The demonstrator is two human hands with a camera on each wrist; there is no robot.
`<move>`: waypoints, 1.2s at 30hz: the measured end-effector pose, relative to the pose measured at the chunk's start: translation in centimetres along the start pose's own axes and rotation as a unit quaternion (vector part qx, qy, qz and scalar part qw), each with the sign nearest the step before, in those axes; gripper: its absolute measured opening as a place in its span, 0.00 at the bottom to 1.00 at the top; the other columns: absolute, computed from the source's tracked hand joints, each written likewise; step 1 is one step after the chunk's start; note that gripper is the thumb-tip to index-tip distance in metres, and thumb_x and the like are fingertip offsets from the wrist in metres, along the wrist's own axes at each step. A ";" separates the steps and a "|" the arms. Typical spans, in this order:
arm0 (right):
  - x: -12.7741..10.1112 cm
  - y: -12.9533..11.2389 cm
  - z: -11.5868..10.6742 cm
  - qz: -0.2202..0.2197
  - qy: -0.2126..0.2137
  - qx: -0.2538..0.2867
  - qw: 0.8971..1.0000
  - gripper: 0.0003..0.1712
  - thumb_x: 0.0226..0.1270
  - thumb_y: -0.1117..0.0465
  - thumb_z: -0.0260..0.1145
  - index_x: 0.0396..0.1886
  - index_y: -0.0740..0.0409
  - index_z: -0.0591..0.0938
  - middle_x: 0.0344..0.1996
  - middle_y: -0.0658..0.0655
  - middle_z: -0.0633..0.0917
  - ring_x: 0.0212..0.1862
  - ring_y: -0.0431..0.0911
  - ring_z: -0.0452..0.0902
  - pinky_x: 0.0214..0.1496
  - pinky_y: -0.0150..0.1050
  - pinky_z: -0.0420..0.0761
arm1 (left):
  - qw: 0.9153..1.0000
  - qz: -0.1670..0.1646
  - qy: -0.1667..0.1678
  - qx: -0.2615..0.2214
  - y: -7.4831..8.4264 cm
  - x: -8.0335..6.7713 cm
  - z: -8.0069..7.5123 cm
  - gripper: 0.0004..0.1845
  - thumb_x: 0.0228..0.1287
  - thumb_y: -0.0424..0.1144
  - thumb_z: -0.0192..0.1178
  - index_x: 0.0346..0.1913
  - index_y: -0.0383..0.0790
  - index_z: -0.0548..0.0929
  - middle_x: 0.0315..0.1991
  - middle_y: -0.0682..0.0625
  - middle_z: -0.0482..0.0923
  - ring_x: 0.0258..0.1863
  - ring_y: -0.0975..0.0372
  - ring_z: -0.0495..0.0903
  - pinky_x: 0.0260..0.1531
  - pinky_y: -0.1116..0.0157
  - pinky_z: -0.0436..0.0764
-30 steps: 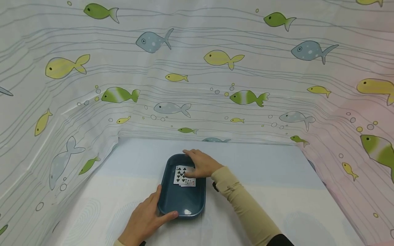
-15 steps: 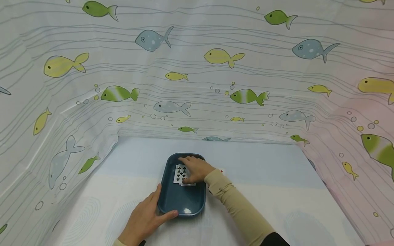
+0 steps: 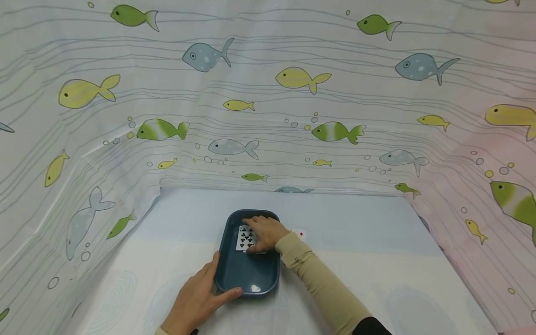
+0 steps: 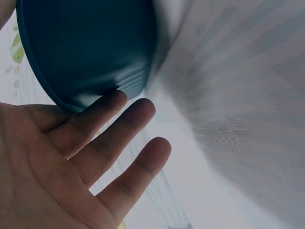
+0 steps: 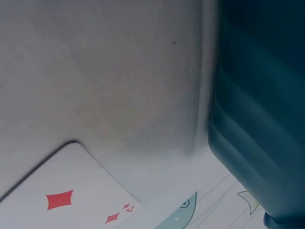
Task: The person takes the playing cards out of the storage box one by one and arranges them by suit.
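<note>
A dark blue tray (image 3: pixel 247 274) stands upright on the table, holding a small pile of playing cards (image 3: pixel 244 238) near its middle. The top card bears black clubs. My left hand (image 3: pixel 197 293) spans the tray's near left corner, thumb on the front rim and straight fingers (image 4: pixel 138 114) along the outer wall. Over the cards in the tray is my right hand (image 3: pixel 265 232), its index finger beyond their far edge and its thumb at their near edge. It covers the right part of the pile; whether it touches the cards is unclear. In the right wrist view that hand does not show.
A diamond playing card (image 5: pixel 59 199) lies face up on the table to the right of the tray, partly behind my right sleeve (image 3: pixel 310 270). The pale table (image 3: pixel 356 232) is bordered by a fish-patterned curtain (image 3: pixel 268 139) at the back and sides.
My right hand has moved left and lower over the cards, its fingers coming inside the tray. The diamond card on the table has come into sight. My left hand has stayed put.
</note>
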State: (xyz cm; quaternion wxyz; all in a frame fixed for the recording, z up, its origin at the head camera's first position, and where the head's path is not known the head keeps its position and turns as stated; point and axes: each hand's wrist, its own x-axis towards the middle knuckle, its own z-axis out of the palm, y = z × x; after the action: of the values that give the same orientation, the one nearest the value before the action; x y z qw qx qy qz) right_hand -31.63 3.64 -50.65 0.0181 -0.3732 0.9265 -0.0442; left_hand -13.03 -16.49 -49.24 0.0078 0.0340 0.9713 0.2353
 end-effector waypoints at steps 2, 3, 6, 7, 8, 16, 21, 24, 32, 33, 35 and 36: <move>0.0 -0.1 0.1 0.002 -0.002 -0.003 1.000 0.56 0.53 0.31 0.74 0.78 0.47 0.65 0.68 0.52 0.76 0.68 0.46 0.71 0.69 0.43 0.71 | 1.000 -0.001 0.000 0.001 0.0 0.0 0.0 0.66 0.50 0.80 0.60 0.80 0.34 0.56 0.68 0.36 0.72 0.61 0.44 0.77 0.56 0.43 0.77; 0.0 -0.1 0.1 0.002 -0.003 -0.007 1.000 0.56 0.53 0.31 0.74 0.78 0.47 0.65 0.68 0.52 0.76 0.68 0.46 0.71 0.70 0.43 0.70 | 1.000 -0.002 0.001 0.002 0.0 0.0 0.0 0.66 0.50 0.80 0.60 0.80 0.34 0.56 0.68 0.36 0.72 0.61 0.44 0.77 0.57 0.43 0.77; 0.0 -0.2 0.1 0.000 -0.003 -0.016 1.000 0.56 0.53 0.31 0.74 0.78 0.47 0.65 0.67 0.52 0.76 0.67 0.46 0.72 0.70 0.43 0.70 | 1.000 -0.005 0.000 0.003 0.1 0.0 0.0 0.66 0.50 0.81 0.59 0.79 0.34 0.56 0.68 0.36 0.72 0.61 0.44 0.77 0.57 0.43 0.78; 0.0 -0.2 0.0 0.000 -0.003 -0.018 1.000 0.56 0.53 0.31 0.74 0.78 0.47 0.65 0.67 0.51 0.77 0.67 0.46 0.72 0.70 0.43 0.70 | 1.000 -0.006 -0.001 0.004 0.1 0.1 0.0 0.66 0.49 0.81 0.59 0.79 0.34 0.56 0.68 0.36 0.72 0.61 0.44 0.77 0.57 0.43 0.78; 0.0 -0.3 -0.1 0.001 -0.005 -0.019 1.000 0.56 0.53 0.30 0.74 0.78 0.47 0.65 0.67 0.51 0.76 0.67 0.46 0.72 0.69 0.43 0.71 | 1.000 -0.006 -0.001 0.004 0.1 0.1 0.0 0.66 0.49 0.81 0.59 0.79 0.34 0.56 0.68 0.36 0.72 0.61 0.44 0.77 0.57 0.43 0.77; 0.0 -0.4 -0.5 0.012 -0.017 -0.019 1.000 0.56 0.54 0.30 0.73 0.78 0.44 0.65 0.68 0.50 0.76 0.67 0.46 0.71 0.69 0.41 0.71 | 1.000 -0.005 -0.001 0.007 0.1 0.2 0.0 0.66 0.50 0.81 0.60 0.79 0.33 0.57 0.67 0.36 0.72 0.60 0.44 0.78 0.57 0.43 0.78; -0.1 -0.4 -0.5 0.011 -0.011 -0.014 1.000 0.56 0.53 0.30 0.74 0.78 0.45 0.65 0.67 0.51 0.77 0.67 0.46 0.72 0.69 0.41 0.71 | 1.000 -0.005 -0.001 0.006 0.1 0.2 0.0 0.66 0.50 0.80 0.60 0.79 0.33 0.57 0.67 0.36 0.73 0.60 0.45 0.78 0.56 0.43 0.78; -0.2 -0.4 -0.5 0.010 -0.008 -0.012 1.000 0.56 0.53 0.31 0.74 0.78 0.46 0.65 0.67 0.51 0.76 0.67 0.46 0.72 0.69 0.41 0.70 | 1.000 -0.007 -0.004 0.006 0.1 0.2 0.0 0.66 0.49 0.81 0.60 0.79 0.33 0.57 0.67 0.36 0.73 0.60 0.44 0.78 0.56 0.43 0.78; -0.2 -0.4 -0.4 0.011 -0.016 -0.008 1.000 0.55 0.54 0.32 0.74 0.78 0.45 0.64 0.68 0.50 0.76 0.67 0.46 0.72 0.71 0.41 0.69 | 1.000 -0.012 -0.008 0.002 0.1 0.2 0.1 0.66 0.49 0.81 0.59 0.79 0.34 0.56 0.68 0.36 0.72 0.61 0.44 0.77 0.57 0.43 0.77; -0.2 -0.4 -0.4 0.011 -0.017 -0.008 1.000 0.55 0.54 0.32 0.74 0.78 0.44 0.64 0.67 0.50 0.76 0.67 0.46 0.72 0.70 0.41 0.69 | 1.000 -0.012 -0.008 0.003 0.1 0.2 0.1 0.66 0.49 0.81 0.59 0.79 0.34 0.56 0.68 0.36 0.72 0.61 0.44 0.77 0.57 0.43 0.77; -0.2 -0.4 -0.5 0.010 -0.016 -0.008 1.000 0.55 0.54 0.32 0.74 0.78 0.44 0.64 0.67 0.50 0.76 0.67 0.46 0.72 0.70 0.41 0.70 | 1.000 -0.012 -0.008 0.003 0.1 0.2 0.1 0.66 0.49 0.81 0.59 0.79 0.34 0.56 0.68 0.36 0.72 0.61 0.44 0.77 0.57 0.43 0.77; -0.2 -0.4 -0.5 0.009 -0.016 -0.008 1.000 0.55 0.53 0.32 0.74 0.78 0.43 0.64 0.67 0.50 0.76 0.67 0.46 0.72 0.70 0.41 0.70 | 1.000 -0.011 -0.007 0.003 0.1 0.2 0.1 0.66 0.50 0.81 0.59 0.79 0.34 0.56 0.68 0.36 0.72 0.61 0.44 0.77 0.57 0.43 0.77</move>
State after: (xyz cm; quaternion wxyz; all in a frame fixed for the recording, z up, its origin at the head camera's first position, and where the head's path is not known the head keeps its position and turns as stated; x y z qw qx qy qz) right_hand -31.22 3.55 -50.12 0.0302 -0.3660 0.9296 -0.0307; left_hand -13.23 -16.35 -49.30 0.0176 0.0250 0.9721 0.2325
